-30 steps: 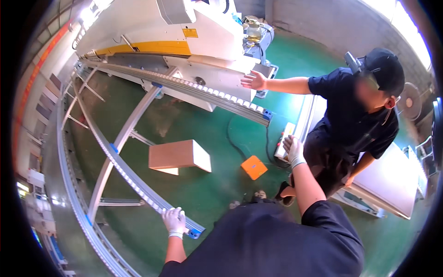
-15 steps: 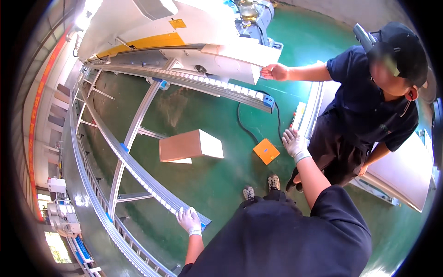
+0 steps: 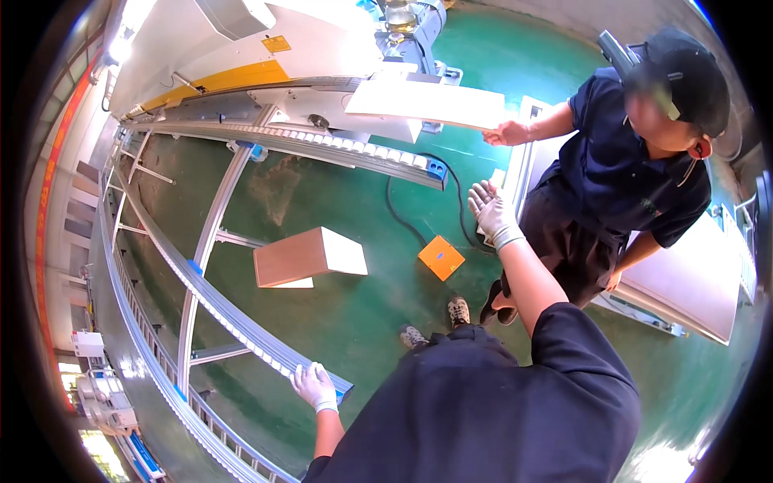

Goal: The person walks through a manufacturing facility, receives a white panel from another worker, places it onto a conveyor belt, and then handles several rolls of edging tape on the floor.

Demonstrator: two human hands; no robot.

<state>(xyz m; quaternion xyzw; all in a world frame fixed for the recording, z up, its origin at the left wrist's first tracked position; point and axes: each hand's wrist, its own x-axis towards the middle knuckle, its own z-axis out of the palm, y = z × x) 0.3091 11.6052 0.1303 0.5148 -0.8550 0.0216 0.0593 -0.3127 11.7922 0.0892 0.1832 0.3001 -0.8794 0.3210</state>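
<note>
Since the earlier frame, both gloved hands sit higher. At lower centre the left hand (image 3: 315,385) grips the end of a grey roller rail (image 3: 233,319). Right of centre, the right hand (image 3: 491,211) hangs loosely open beside a co-worker's pale flat panel (image 3: 427,102), upper centre.

A brown box (image 3: 306,258) and an orange square block (image 3: 440,258) are seen on the green floor (image 3: 322,322). A black cable (image 3: 403,221) is laid near the block.
</note>
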